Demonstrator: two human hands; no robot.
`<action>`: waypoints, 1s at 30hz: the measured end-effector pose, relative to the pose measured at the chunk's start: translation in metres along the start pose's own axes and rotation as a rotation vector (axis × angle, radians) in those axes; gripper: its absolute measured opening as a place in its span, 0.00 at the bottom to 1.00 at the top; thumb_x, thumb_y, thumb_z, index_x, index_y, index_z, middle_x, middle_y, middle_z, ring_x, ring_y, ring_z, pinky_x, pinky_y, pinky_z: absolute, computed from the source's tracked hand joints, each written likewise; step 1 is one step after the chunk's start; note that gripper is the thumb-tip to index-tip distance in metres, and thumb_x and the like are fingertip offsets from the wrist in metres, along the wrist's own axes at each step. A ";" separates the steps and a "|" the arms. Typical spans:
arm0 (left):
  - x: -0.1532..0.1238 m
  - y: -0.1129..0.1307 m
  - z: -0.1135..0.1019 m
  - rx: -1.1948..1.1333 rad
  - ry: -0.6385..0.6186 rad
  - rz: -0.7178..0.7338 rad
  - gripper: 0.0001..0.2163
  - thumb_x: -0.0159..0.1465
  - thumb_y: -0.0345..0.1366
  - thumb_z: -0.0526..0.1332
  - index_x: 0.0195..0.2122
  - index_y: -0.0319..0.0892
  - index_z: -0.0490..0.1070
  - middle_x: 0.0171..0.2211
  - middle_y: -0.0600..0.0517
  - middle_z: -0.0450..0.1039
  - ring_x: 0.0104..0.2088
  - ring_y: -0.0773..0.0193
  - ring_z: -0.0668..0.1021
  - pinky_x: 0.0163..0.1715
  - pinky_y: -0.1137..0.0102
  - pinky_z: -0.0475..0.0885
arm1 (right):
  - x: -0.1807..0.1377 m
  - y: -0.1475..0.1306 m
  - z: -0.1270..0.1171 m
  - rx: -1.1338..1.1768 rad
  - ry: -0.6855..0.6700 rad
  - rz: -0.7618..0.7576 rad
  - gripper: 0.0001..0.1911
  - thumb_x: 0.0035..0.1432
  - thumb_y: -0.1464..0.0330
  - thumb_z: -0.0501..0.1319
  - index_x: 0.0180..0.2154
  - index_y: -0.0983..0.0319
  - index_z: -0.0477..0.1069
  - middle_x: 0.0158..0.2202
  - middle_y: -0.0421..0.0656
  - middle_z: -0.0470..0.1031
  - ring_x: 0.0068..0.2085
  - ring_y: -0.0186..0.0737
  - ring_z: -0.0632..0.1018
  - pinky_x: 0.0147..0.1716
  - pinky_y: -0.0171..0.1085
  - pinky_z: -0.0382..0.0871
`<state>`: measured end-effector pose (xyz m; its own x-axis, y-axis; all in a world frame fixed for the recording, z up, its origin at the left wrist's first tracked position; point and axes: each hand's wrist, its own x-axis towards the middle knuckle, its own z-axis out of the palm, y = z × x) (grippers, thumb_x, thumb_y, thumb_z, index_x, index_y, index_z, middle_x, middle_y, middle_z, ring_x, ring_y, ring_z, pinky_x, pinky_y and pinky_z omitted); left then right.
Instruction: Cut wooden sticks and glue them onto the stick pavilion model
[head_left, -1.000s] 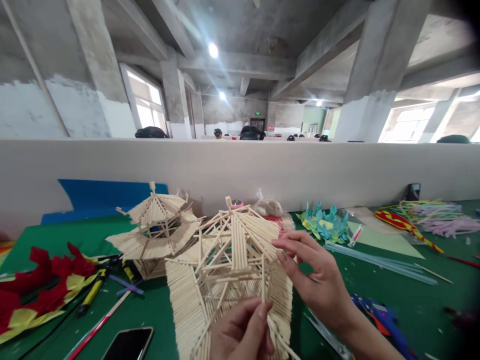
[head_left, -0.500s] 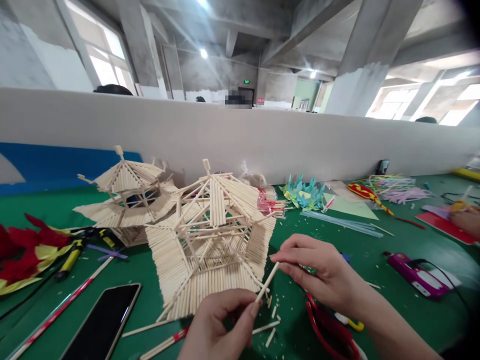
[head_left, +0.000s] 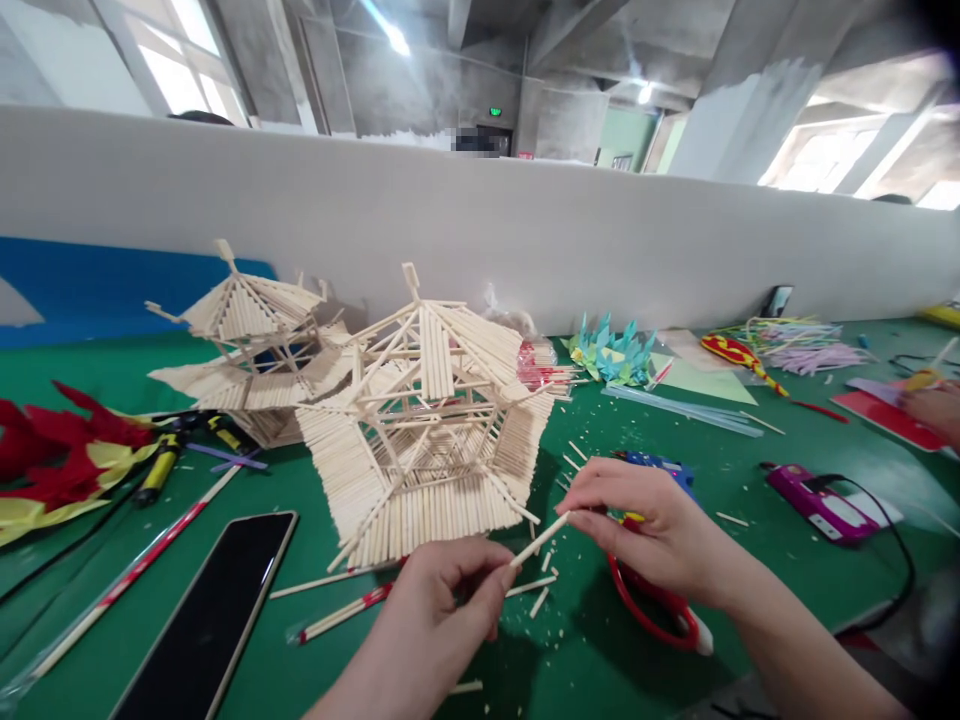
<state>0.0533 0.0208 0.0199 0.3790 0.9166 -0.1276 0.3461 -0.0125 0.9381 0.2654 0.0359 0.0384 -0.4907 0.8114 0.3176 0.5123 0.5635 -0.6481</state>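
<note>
A short pale wooden stick (head_left: 540, 539) spans between my two hands. My left hand (head_left: 439, 610) pinches its lower end and my right hand (head_left: 652, 535) pinches its upper end. Just behind them on the green table (head_left: 660, 430) stands a pagoda model (head_left: 427, 420) built of sticks, its roof partly open. A second, smaller stick pagoda (head_left: 247, 350) stands behind it to the left. Under my right hand lie red-handled scissors (head_left: 652, 615), and cut stick bits (head_left: 541, 590) are scattered near my fingers.
A black phone (head_left: 206, 620) lies at the front left beside a red-and-white wrapped stick (head_left: 127, 580). Red and yellow paper (head_left: 60, 465) sits far left. A purple glue gun (head_left: 814, 495) with cable, teal paper flowers (head_left: 611, 352), and another person's hand (head_left: 930, 410) are to the right. A grey partition (head_left: 480, 230) backs the table.
The view tilted down toward the table. My hands drew away from the pagoda toward me, holding the stick between them, now low over the table in front of the model.
</note>
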 end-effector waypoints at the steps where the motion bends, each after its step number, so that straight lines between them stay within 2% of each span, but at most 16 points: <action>1: -0.001 -0.002 0.000 0.080 0.040 0.100 0.10 0.59 0.34 0.55 0.25 0.41 0.74 0.17 0.55 0.67 0.19 0.66 0.68 0.20 0.73 0.61 | -0.001 0.001 0.002 0.016 0.013 -0.001 0.07 0.58 0.71 0.56 0.34 0.62 0.73 0.31 0.42 0.73 0.32 0.33 0.73 0.32 0.33 0.68; 5: -0.006 -0.015 -0.004 0.499 0.258 0.591 0.07 0.59 0.27 0.55 0.37 0.38 0.72 0.24 0.49 0.74 0.24 0.63 0.73 0.25 0.69 0.67 | -0.008 0.004 0.009 0.056 0.082 -0.017 0.06 0.57 0.73 0.58 0.35 0.62 0.73 0.31 0.42 0.72 0.32 0.32 0.73 0.31 0.32 0.68; 8: -0.009 -0.023 -0.007 0.666 0.334 0.772 0.12 0.58 0.23 0.57 0.43 0.34 0.68 0.26 0.48 0.74 0.25 0.62 0.73 0.26 0.66 0.67 | -0.015 0.005 0.015 0.078 0.111 -0.043 0.08 0.56 0.75 0.58 0.37 0.61 0.73 0.32 0.42 0.72 0.33 0.32 0.73 0.32 0.32 0.68; 16: -0.011 -0.021 -0.006 0.643 0.379 0.783 0.14 0.56 0.22 0.59 0.44 0.33 0.67 0.26 0.48 0.74 0.26 0.64 0.73 0.27 0.67 0.69 | -0.025 0.004 0.029 0.110 0.182 -0.064 0.11 0.55 0.78 0.58 0.39 0.59 0.70 0.31 0.40 0.69 0.31 0.31 0.72 0.30 0.30 0.67; 26: -0.015 -0.018 -0.010 0.620 0.348 0.688 0.11 0.59 0.26 0.58 0.44 0.39 0.68 0.26 0.51 0.73 0.25 0.64 0.73 0.26 0.69 0.71 | -0.025 0.002 0.037 0.063 0.300 -0.065 0.11 0.54 0.78 0.58 0.39 0.60 0.71 0.33 0.42 0.71 0.33 0.33 0.73 0.31 0.32 0.69; 30: -0.014 -0.017 -0.013 0.633 0.324 0.642 0.10 0.59 0.29 0.57 0.42 0.41 0.70 0.25 0.52 0.73 0.24 0.64 0.74 0.25 0.70 0.71 | -0.024 0.002 0.036 0.038 0.292 -0.053 0.11 0.54 0.77 0.58 0.38 0.61 0.72 0.32 0.43 0.72 0.32 0.33 0.73 0.30 0.32 0.68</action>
<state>0.0312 0.0128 0.0099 0.4345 0.7246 0.5350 0.5907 -0.6776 0.4381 0.2530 0.0123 0.0044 -0.2900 0.7942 0.5340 0.4617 0.6049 -0.6488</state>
